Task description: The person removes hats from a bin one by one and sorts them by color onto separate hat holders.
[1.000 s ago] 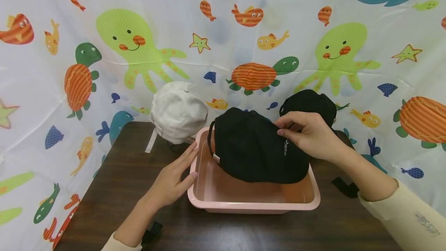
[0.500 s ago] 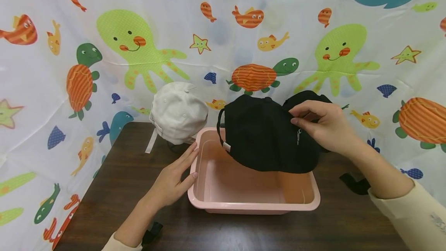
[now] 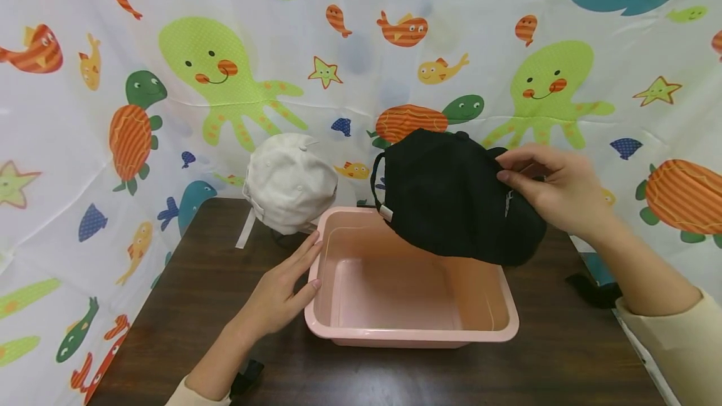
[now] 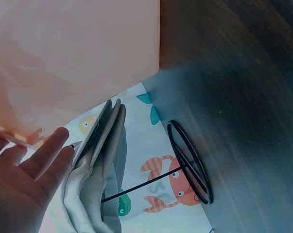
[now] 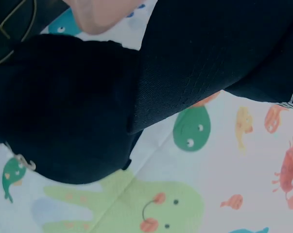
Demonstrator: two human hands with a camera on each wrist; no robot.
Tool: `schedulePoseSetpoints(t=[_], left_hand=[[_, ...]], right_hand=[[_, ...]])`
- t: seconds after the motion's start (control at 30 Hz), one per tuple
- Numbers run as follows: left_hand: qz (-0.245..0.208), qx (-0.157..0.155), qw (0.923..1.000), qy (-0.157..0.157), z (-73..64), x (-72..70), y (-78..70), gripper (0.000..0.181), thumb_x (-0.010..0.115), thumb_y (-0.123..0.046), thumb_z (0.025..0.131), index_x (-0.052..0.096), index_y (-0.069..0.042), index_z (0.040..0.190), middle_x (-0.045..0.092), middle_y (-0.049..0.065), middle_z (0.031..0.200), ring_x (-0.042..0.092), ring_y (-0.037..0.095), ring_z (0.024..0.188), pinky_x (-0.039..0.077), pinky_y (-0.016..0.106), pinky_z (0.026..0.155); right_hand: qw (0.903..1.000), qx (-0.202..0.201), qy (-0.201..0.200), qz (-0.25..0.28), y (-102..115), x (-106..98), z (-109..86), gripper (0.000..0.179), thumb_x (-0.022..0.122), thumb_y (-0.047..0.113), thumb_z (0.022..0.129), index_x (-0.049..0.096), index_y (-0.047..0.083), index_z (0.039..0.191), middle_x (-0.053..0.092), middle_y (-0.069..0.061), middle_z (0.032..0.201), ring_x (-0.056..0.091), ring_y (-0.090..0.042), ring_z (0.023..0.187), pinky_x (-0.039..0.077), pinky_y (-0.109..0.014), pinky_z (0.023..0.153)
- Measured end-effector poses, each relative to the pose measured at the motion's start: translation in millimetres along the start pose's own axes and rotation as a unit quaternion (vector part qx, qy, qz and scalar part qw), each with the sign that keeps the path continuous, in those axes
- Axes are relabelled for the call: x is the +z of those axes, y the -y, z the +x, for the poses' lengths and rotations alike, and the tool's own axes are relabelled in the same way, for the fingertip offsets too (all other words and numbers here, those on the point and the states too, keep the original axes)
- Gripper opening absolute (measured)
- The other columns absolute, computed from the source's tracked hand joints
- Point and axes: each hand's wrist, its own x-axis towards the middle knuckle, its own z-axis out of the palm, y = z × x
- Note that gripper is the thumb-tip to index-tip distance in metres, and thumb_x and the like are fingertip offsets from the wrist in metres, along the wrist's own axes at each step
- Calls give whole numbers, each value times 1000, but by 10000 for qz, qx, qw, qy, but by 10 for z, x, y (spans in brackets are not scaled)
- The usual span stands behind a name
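Note:
My right hand (image 3: 558, 193) pinches a black baseball cap (image 3: 451, 199) where the crown meets the brim. The cap hangs over the back right of a pink basin (image 3: 412, 334), its back strap to the left and its brim to the right. With fingers straight, my left hand (image 3: 282, 293) rests on the basin's left rim. In the right wrist view, a second black cap (image 5: 63, 111) shows beside the held black cap (image 5: 209, 43); in the head view it is mostly hidden behind the held cap and my right hand.
Behind the basin's left corner, a white cap (image 3: 290, 183) sits on a thin black wire stand (image 4: 144, 183). The dark wooden table (image 3: 186, 281) ends at a white curtain (image 3: 361, 86) printed with sea animals. A black strap (image 3: 592, 291) lies near my right forearm.
My right hand has moved up and to the right, lifting the black cap from low over the basin toward its back right corner. My left hand has stayed on the rim.

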Motion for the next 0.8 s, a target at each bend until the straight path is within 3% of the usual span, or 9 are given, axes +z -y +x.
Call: schedulePoseSetpoints(t=[0.13,0.37,0.67,0.8], left_hand=[[-3,4,10000,-8,-1,-3,-1,63,63,-23,100,45,-8,159,32,2,170,41,23,151,39,33,117],[-16,-9,10000,43,10,-1,-8,63,63,-25,101,45,-7,159,32,3,170,41,25,150,46,51,111],[-24,-25,10000,65,16,0,-10,64,62,-26,101,43,-9,160,31,3,171,42,26,150,46,54,110],[-30,-10,10000,47,17,1,-8,65,62,-25,101,43,-10,161,31,3,171,42,26,150,46,55,109]], right_hand=[[9996,51,-51,-264,-13,-92,15,29,78,-23,78,79,-2,98,70,23,94,64,7,74,48,-8,69],[9973,179,-245,-667,-64,-234,25,28,77,-22,79,79,-4,100,65,34,95,61,14,78,46,-5,74],[9957,215,-482,-764,-203,-374,55,26,76,-23,79,79,-6,99,64,38,94,62,17,77,46,-3,75],[9948,411,-569,-742,-285,-431,64,24,74,-22,82,78,-7,100,64,38,93,62,17,78,46,-3,76]])
